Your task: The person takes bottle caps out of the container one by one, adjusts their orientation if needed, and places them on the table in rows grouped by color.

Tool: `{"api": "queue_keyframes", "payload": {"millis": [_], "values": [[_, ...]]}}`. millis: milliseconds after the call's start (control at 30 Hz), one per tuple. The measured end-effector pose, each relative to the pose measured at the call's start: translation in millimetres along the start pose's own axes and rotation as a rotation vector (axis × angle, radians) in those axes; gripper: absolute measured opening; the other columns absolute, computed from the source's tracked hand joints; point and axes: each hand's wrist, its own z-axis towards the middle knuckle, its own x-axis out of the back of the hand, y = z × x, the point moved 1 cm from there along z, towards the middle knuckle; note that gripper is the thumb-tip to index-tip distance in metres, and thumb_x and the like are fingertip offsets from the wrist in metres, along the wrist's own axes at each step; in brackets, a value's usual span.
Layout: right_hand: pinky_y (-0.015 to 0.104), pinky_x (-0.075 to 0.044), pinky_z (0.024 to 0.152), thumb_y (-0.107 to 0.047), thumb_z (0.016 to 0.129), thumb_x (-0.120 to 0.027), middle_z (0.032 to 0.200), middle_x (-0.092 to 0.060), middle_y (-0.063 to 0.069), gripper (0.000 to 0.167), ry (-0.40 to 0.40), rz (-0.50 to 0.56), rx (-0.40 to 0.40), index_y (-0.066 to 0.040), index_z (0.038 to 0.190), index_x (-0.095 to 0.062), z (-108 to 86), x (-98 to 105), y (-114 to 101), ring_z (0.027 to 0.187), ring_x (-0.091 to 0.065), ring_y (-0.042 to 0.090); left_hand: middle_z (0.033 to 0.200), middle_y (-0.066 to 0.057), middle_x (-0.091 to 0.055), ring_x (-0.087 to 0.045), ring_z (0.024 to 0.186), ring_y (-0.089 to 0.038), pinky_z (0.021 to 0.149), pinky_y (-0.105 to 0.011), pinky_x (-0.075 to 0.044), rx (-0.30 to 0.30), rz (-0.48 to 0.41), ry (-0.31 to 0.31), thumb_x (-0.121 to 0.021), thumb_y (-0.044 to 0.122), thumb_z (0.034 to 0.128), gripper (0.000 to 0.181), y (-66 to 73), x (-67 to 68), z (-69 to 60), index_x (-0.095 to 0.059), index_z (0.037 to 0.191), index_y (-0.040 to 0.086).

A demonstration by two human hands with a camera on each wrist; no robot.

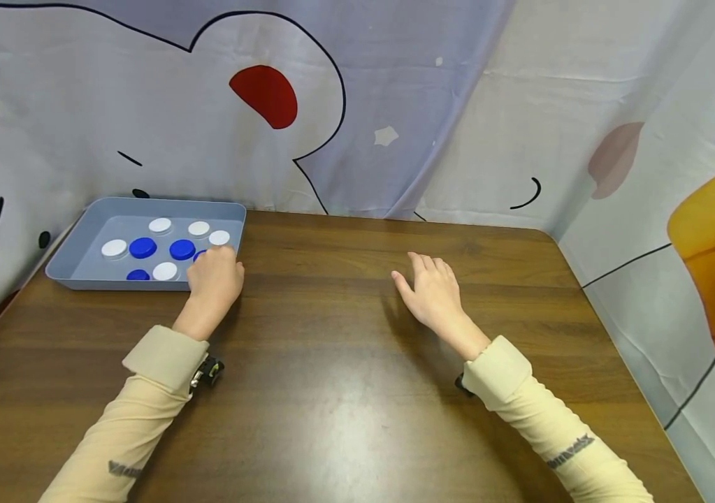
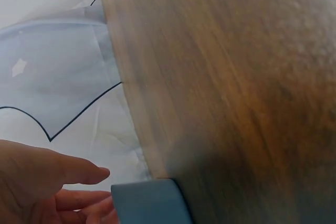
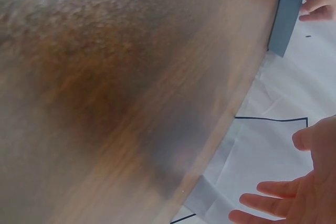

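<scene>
Left hand (image 1: 216, 278) at tray (image 1: 163, 249) of discs (image 1: 182, 249).
Its grasp I cannot tell; right hand (image 1: 434, 293), fingers extended, is released above the table (image 1: 326, 314).

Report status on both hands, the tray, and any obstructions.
Left hand over tray's near right corner, grip unclear. Right hand above table, fingers extended, empty. Blue discs and white discs in tray. Left hand partly blocks one blue disc.
</scene>
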Motion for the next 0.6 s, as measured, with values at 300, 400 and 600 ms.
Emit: {"api": "queue_keyframes", "payload": {"millis": [300,400,600], "values": [[0.049,-0.027,0.114,-0.047,0.097,-0.044,0.137,-0.054,0.017,0.061,-0.002,-0.007,0.005,-0.003,0.14,-0.044,1.9,0.9,-2.8,0.128,-0.045,0.036,0.096,-0.038,-0.063,-0.062,0.086,-0.053,0.065,-0.061,-0.05,0.003,-0.028,0.006,-0.058,0.013,0.0877,0.024,-3.7,4.9,-5.2,-0.062,0.092,-0.01],[0.049,-0.027,0.114,-0.047,0.097,-0.044,0.137,-0.054,0.017,0.061,-0.004,-0.007,0.004,-0.003,0.14,-0.044,2.0,0.9,-3.1,0.127,-0.045,0.036,0.098,-0.037,-0.064,-0.062,0.087,-0.053,0.064,-0.06,-0.05,0.006,-0.05,0.007,-0.059,0.014,0.0873,0.023,-5.6,4.7,-6.3,-0.065,0.097,-0.006],[0.049,-0.027,0.114,-0.048,0.098,-0.043,0.136,-0.055,0.017,0.061,-0.005,-0.005,0.002,-0.003,0.139,-0.045,2.8,0.1,-3.9,0.127,-0.046,0.036,0.095,-0.034,-0.065,-0.062,0.086,-0.052,0.062,-0.058,-0.049,-0.002,-0.067,0.006,-0.061,0.013,0.085,0.018,-10.4,1.2,-7.0,-0.068,0.092,-0.002]]}}
